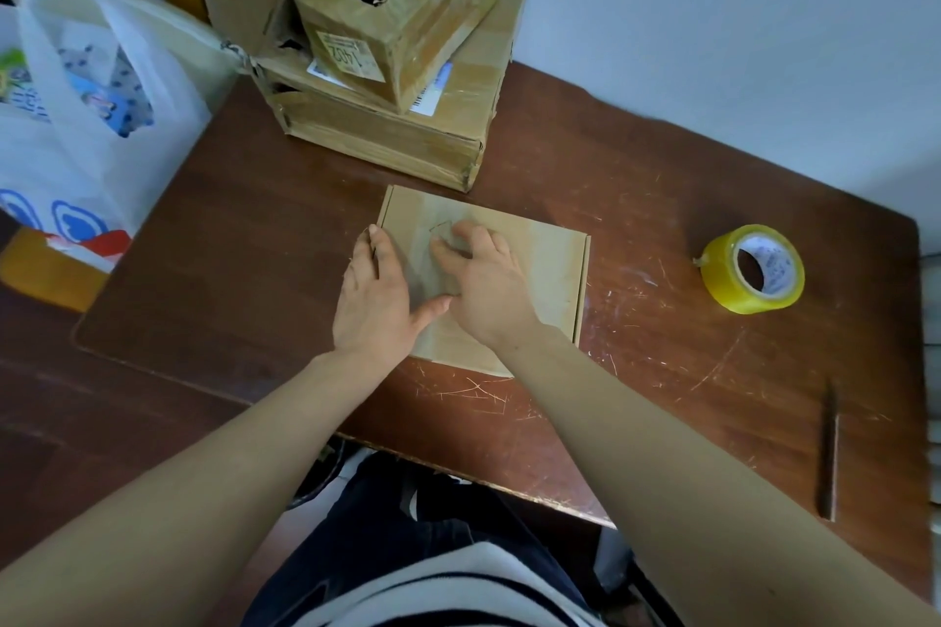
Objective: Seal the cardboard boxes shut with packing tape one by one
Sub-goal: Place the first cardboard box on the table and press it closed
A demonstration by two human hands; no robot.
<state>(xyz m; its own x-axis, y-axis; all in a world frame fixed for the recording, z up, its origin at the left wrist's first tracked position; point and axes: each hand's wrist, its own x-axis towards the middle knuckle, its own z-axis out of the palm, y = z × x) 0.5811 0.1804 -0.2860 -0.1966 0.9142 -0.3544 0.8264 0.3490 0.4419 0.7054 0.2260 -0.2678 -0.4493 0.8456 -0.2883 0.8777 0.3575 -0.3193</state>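
Note:
A flat cardboard box [545, 265] lies closed in the middle of the brown table [244, 270]. My left hand [374, 293] lies flat on the box's left side, fingers straight and reaching its left edge. My right hand [481, 278] presses on the lid's centre with its fingers bent, fingertips on the cardboard. A strip of clear tape seems to run across the lid under both hands. A roll of yellow packing tape [751, 267] rests on the table to the right, away from both hands.
A stack of several worn cardboard boxes [402, 66] stands at the back of the table behind the flat box. A white plastic bag [86, 117] sits at the left. A thin dark blade or pen [829, 453] lies near the table's right front corner.

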